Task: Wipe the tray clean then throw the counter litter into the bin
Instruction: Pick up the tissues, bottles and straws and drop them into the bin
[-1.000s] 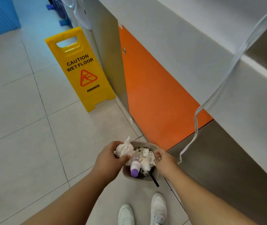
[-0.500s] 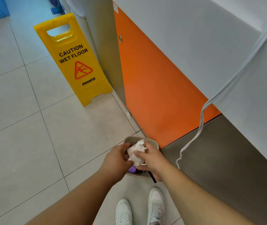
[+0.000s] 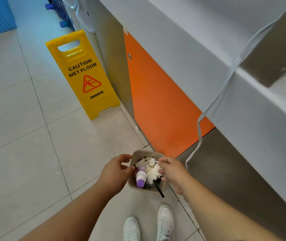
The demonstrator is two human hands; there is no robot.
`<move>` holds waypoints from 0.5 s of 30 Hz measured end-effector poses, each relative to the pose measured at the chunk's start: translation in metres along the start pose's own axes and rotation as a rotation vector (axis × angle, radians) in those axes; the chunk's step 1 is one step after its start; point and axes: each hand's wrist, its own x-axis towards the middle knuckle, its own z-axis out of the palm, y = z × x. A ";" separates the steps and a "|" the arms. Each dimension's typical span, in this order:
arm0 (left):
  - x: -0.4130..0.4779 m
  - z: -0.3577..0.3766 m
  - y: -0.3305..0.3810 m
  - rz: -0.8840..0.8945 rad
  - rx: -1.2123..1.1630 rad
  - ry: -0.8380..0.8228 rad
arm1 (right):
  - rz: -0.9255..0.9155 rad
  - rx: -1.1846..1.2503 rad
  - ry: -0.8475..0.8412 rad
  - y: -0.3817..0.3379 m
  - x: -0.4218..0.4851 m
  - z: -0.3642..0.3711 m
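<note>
Left hand [image 3: 116, 168], right hand [image 3: 171, 169]: loose, empty. My worry: crammed small beige plastic bin [image 3: 148, 151]; black plastic utensil [image 3: 159, 190] overhanging at 5 o'clock may topple out.

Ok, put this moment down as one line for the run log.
step: binning litter | left hand: empty, beside bin rim | right hand: empty, over bin | inside: crumpled tissue, bottle, black utensil

Bin [image 3: 137, 154] bottom hidden beneath tissues [image 3: 151, 168]
</note>
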 end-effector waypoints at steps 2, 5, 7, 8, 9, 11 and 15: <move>-0.011 -0.009 0.012 0.019 -0.004 -0.002 | -0.047 -0.009 -0.006 -0.010 -0.019 -0.002; -0.029 -0.025 0.030 0.057 0.004 -0.011 | -0.116 -0.040 -0.040 -0.027 -0.055 -0.006; -0.042 -0.036 0.043 0.094 -0.006 -0.025 | -0.174 -0.056 -0.073 -0.043 -0.086 -0.010; -0.049 -0.042 0.050 0.118 -0.009 -0.037 | -0.206 -0.071 -0.085 -0.051 -0.104 -0.013; -0.057 -0.048 0.057 0.149 -0.005 -0.049 | -0.239 -0.087 -0.095 -0.058 -0.122 -0.016; -0.071 -0.059 0.075 0.217 0.016 -0.067 | -0.306 -0.099 -0.104 -0.073 -0.160 -0.024; -0.097 -0.077 0.118 0.354 0.081 -0.133 | -0.426 -0.109 -0.072 -0.098 -0.236 -0.046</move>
